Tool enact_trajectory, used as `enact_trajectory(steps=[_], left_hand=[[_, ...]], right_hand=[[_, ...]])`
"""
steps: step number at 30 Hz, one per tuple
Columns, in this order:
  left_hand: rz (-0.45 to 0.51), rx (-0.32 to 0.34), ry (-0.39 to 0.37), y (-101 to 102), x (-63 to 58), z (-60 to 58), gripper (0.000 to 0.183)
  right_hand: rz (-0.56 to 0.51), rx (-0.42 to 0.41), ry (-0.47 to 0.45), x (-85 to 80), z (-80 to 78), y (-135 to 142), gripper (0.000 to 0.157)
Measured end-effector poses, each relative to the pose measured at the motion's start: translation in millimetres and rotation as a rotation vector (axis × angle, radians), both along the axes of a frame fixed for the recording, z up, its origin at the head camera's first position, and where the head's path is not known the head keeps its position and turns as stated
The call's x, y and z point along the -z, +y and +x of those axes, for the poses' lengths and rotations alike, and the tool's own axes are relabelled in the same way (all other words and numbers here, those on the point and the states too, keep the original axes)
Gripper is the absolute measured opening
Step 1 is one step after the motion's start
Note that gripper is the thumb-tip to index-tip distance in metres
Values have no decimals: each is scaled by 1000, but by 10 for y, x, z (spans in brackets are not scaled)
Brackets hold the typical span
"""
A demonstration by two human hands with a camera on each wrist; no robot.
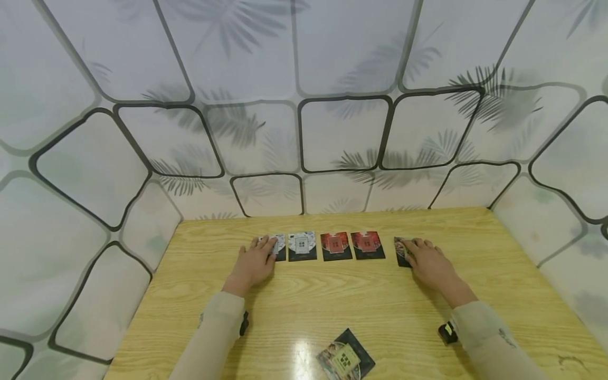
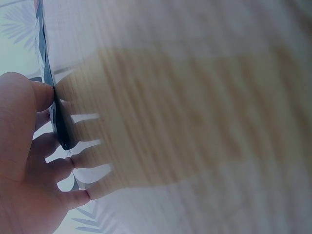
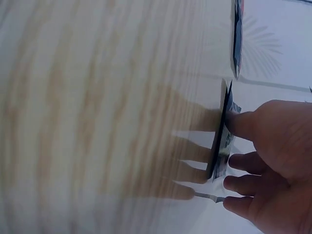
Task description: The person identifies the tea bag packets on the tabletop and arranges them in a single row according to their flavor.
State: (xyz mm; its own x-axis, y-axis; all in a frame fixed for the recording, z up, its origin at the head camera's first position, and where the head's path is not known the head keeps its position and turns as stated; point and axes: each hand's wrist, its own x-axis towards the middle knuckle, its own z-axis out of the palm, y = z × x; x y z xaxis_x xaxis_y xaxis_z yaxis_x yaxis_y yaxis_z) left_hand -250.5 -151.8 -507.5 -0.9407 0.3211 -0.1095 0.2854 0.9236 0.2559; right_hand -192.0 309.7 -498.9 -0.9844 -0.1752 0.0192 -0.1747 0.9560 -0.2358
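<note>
Several flat packets lie in a row on the table. At its left end, my left hand (image 1: 254, 264) rests its fingers on a white-and-black packet (image 1: 280, 249), covering its left side. In the left wrist view the spread fingers touch down along the dark packet's edge (image 2: 61, 122). At the right end, my right hand (image 1: 429, 264) lies over a dark patterned packet (image 1: 400, 253) and hides its right part. The right wrist view shows the thumb against this packet (image 3: 223, 141), the other fingers extended, and one edge slightly raised off the tabletop.
Between the hands lie another white-and-black packet (image 1: 302, 247) and two red-and-black packets (image 1: 335, 246). Nearer me, a packet with a yellow label (image 1: 345, 359) lies askew on the wooden table (image 1: 332, 295). A patterned curtain (image 1: 342, 137) borders the back and sides.
</note>
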Motion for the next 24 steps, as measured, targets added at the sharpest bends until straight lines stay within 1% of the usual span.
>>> enact_trajectory(steps=[8,16,19,24], left_hand=[[-6,2,0,0,1,3,55],[4,-2,7,10,-18,19,55],[1,-1,8,10,-22,17,55],[-1,-3,3,18,-20,28,55]], right_hand=[[-7,-3,5,47,-56,21,47],[-22,-16,-7,3,-111,17,46],[-17,-21,-5,-17,-138,13,46],[4,-17,-32,-13,-184,6,48]])
